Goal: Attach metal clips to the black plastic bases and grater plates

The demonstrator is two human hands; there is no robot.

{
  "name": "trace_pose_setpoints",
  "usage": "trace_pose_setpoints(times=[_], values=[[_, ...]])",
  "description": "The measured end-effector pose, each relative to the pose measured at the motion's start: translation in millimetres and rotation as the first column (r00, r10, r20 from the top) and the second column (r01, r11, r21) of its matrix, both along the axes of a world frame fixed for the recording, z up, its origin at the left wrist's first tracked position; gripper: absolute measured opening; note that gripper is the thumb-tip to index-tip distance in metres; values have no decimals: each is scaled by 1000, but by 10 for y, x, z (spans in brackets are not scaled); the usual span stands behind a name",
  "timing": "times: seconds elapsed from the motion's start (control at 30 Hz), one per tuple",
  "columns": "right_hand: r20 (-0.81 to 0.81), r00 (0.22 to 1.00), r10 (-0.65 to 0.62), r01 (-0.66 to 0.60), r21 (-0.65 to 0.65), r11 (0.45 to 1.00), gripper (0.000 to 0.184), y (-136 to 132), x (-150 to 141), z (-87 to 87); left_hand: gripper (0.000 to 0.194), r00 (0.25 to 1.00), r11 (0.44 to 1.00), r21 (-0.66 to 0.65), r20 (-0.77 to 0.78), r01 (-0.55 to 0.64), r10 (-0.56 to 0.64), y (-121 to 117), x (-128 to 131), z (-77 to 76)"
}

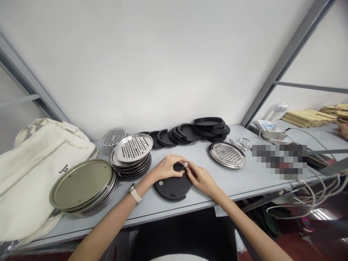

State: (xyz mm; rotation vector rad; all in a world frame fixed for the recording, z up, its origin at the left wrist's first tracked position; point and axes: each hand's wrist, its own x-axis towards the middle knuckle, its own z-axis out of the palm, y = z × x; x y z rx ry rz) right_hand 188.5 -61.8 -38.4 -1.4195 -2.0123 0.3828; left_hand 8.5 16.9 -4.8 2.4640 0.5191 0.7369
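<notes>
Black disc (174, 187) lies flat near bench's (231, 183) front edge; round, no long axis, facing unclear. Right fingers (191, 171) pinch small metal piece (185, 165) at its far rim; left hand (166, 167) curves over disc, grip unclear. Handling appears unfinished; remainder unclear.

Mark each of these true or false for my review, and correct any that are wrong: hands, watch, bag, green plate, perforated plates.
1. Both the left hand and the right hand are at the black disc near the table's front edge. True.
2. The watch is on the right wrist. False: it is on the left wrist.
3. The white bag is left of the green plate. True.
4. The green plate lies beneath other plates. False: it tops its stack.
5. A perforated metal plate lies right of the hands. True.
6. The wall is black. False: it is whitish.
</notes>
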Motion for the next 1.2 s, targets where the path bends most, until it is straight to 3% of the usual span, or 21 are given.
trace_pose_setpoints(times=[0.3,1.2], values=[[0,1000,-5,5,31,1000,15,-12,10,-3,38,1000,998,-71,16,2,-1,13,7,-35],[16,1000,-26,25,42,999,17,-15,20,-30,37,1000,995,-92,-9,24,-25,42,-2,-53]])
